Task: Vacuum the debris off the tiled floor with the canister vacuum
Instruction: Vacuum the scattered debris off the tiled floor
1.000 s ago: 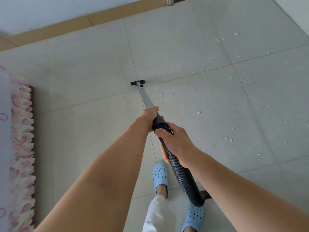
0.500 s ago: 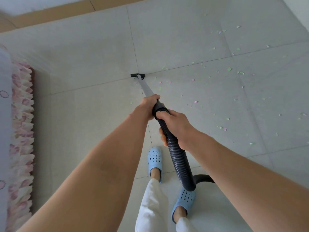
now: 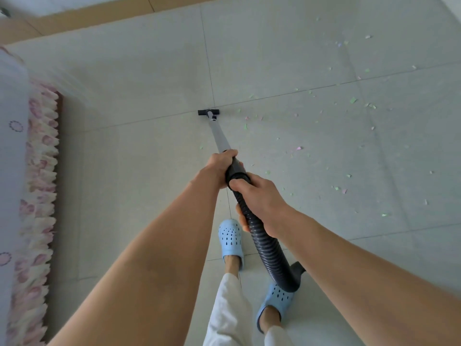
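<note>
The left hand (image 3: pixel 222 162) grips the wand (image 3: pixel 219 137), the right hand (image 3: pixel 262 198) the hose (image 3: pixel 264 242), fingers curled round both; the nozzle (image 3: pixel 208 112) rests on the floor (image 3: pixel 149 83) beside debris (image 3: pixel 353 100).

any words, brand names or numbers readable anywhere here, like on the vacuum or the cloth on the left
None can be read.
Vacuum tube, hose and floor nozzle: no label or brand shows.
Frilled cloth at the left: only a pink flower pattern and small ring shapes, no letters.
Blue clogs: only holes, no logo visible.
Floor tiles: bare apart from paper scraps, which carry no visible print.
</note>
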